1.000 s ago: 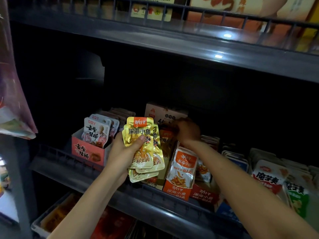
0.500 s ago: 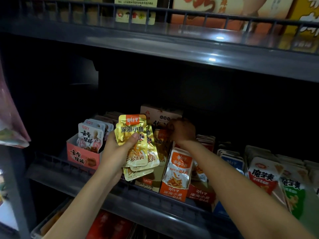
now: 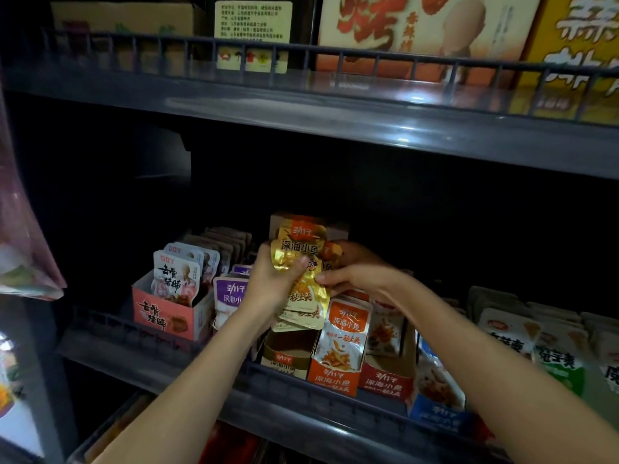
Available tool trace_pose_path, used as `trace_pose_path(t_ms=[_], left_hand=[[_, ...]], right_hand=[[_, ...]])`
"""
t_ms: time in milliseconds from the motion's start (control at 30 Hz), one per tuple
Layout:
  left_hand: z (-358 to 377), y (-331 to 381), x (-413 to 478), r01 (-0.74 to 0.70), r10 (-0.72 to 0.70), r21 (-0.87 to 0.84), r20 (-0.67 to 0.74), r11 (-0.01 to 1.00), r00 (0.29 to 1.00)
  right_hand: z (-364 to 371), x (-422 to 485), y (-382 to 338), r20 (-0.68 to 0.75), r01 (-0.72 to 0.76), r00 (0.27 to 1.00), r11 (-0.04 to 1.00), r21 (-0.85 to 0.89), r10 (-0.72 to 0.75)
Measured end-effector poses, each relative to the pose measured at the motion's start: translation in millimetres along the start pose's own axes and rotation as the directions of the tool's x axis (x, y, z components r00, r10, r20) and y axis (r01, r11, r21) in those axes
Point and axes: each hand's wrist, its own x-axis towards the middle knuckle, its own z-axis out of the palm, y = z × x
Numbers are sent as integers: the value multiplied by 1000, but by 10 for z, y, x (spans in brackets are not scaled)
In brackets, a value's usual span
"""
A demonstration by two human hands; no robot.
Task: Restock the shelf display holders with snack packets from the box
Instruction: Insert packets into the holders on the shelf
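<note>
My left hand point(image 3: 268, 283) grips a stack of gold snack packets point(image 3: 303, 283) with orange labels, held above a brown display holder point(image 3: 288, 354) on the middle shelf. My right hand point(image 3: 358, 271) pinches the right edge of the same stack with thumb and fingers. Just right of the holder stands an orange packet point(image 3: 345, 333) upright in its own holder point(image 3: 335, 380). Purple packets point(image 3: 231, 293) sit to the left, partly hidden behind my left hand.
A pink holder point(image 3: 167, 318) with white packets stands at the left. More packets in red point(image 3: 385, 385), blue point(image 3: 438, 413) and green point(image 3: 562, 373) fill the right. A low rail point(image 3: 301, 393) runs along the shelf front. The upper shelf point(image 3: 335, 115) overhangs with boxes.
My right hand has come forward from the back of the holders and taken hold of the gold stack. My left hand has raised the stack and moved it right, over the brown holder.
</note>
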Motion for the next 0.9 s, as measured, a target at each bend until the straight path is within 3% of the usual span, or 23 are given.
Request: trace_pose_path(t_ms=[100,233,367,633,900], left_hand=[[17,14,36,-20,15,92,57,996,998],[-29,109,131,-34,-15,231,205,972,979],[-78,169,267,29,-78,273,171,962,982],[45,22,315,242,-248,63,132,968,960],[14,5,322,277,-269,-31,154,960,951]], right_hand=[[32,7,52,-130,50,991,997,53,-43],[68,77,99,-377,90,918,991,-103,-123],[119,221,166,-428,99,886,976,-195,-175],[101,354,351,-518,-17,834,930,-367,-189],[142,355,300,-539,-102,813,857,-505,-221]])
